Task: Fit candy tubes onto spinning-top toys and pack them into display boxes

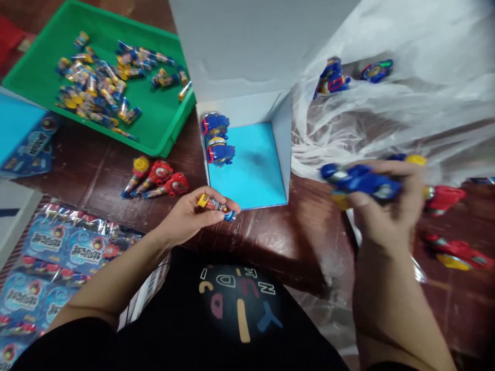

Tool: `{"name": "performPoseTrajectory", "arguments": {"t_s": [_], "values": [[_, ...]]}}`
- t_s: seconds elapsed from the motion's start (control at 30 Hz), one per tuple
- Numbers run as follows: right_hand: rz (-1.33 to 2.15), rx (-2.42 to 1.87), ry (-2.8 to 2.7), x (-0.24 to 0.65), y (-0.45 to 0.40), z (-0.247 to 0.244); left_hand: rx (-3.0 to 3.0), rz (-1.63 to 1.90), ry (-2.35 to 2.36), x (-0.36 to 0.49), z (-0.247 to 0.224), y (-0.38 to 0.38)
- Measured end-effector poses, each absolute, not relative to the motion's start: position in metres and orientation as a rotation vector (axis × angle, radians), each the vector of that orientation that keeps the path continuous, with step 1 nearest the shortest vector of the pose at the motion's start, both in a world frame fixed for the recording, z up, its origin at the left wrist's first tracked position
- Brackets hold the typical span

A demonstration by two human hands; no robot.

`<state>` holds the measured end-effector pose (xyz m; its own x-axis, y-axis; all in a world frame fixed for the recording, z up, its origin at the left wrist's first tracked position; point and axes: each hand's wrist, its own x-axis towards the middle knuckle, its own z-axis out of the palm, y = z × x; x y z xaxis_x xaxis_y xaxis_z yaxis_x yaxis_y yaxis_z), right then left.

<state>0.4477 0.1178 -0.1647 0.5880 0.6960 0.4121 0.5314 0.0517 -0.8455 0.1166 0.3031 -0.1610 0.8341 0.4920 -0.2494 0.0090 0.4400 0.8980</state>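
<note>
My left hand (193,214) is closed around a small clear tube (212,204) with a yellow cap and a blue end, just in front of the box. On the right, my right hand (386,206) grips a blue plastic toy (363,180) with yellow parts, blurred by motion. Between them stands an open white box (280,149) with a bright blue floor. Two blue and red toys (219,139) sit along its left wall. Left of the box, several red toys with tubes (157,180) lie side by side on the dark table (266,232).
A green tray (154,139) with several small tubes (93,85) stands at the back left. Packaged sets (50,257) lie at the lower left. Blue toys (332,77) rest on a crumpled plastic bag (425,108), and red toys (458,251) lie at the right.
</note>
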Motion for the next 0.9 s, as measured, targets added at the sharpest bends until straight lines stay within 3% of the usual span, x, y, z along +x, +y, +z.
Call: {"name": "performPoseTrajectory", "arguments": {"t_s": [0.13,0.37,0.47,0.57,0.67,0.73,0.9], "values": [[0.365,-1.346,-1.628,0.394,0.15,-0.143,1.353,0.05,0.572,0.128,-0.162,0.3],[0.489,-1.18,-1.96,0.384,0.162,-0.146,1.664,-0.189,0.425,0.139,-0.137,0.315],[0.621,-1.18,-1.724,0.368,0.158,-0.151,2.022,0.01,0.289,0.139,-0.134,0.317],[1.14,-1.266,-1.095,0.351,0.156,-0.153,2.582,0.424,0.12,0.138,-0.137,0.32],[1.531,-1.331,-0.758,0.352,0.156,-0.149,2.776,0.504,0.028,0.139,-0.14,0.33],[1.345,-1.44,-1.019,0.363,0.155,-0.146,2.645,0.385,0.106,0.139,-0.139,0.337],[0.422,-1.566,-1.829,0.385,0.149,-0.145,2.351,0.233,0.218,0.134,-0.136,0.341]]}}
